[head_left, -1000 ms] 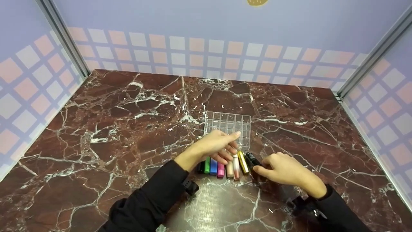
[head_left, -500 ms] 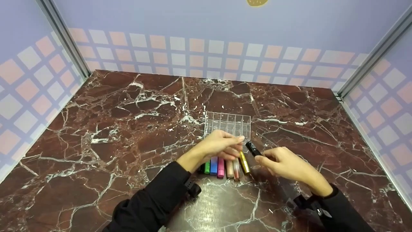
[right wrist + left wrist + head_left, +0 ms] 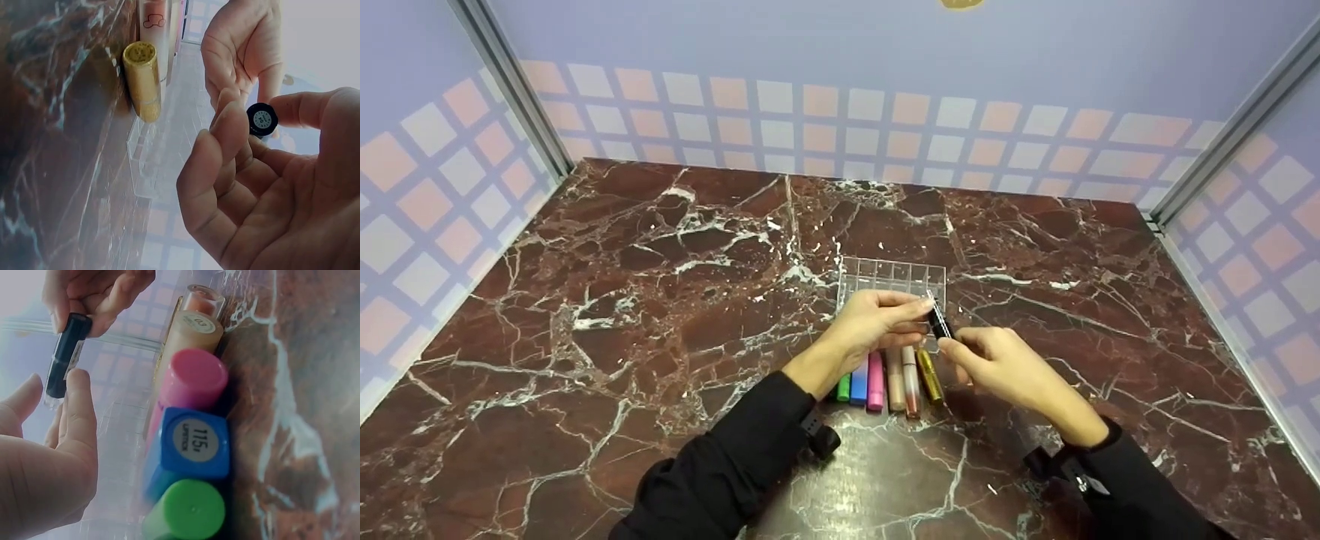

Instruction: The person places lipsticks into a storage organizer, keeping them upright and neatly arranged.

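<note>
While both hands meet over the near edge of a clear compartment tray [image 3: 891, 279], the right hand [image 3: 997, 367] pinches a black lipstick tube [image 3: 939, 322] between thumb and fingertips, tube tilted, lifted off the bench [image 3: 622, 300]. Left hand [image 3: 870, 326] reaches in from the other side; thumb and forefinger close on the upper end of the same black tube, other fingers loosely curled. Left wrist view: black tube [image 3: 64, 354] runs between the two hands, its clear-tipped end at the left hand's fingertips [image 3: 79, 399]. Right wrist view: round end cap of the tube [image 3: 262, 119] with a pale label, held at the right hand's fingertips [image 3: 236, 124], left palm just behind. Tube sits just above the tray's near right corner; which compartment it is over, cannot tell. Below the hands, a row of tubes lies side by side on the bench against the tray's near edge: green [image 3: 844, 387], blue [image 3: 859, 384], pink [image 3: 876, 381], beige [image 3: 895, 379], a pale clear-topped one [image 3: 911, 379], gold [image 3: 929, 375]. Blue cap reads "115 lipstick" in the left wrist view [image 3: 194, 441]. Bench is dark red marble with white veins; walls behind show a checked pattern.
</note>
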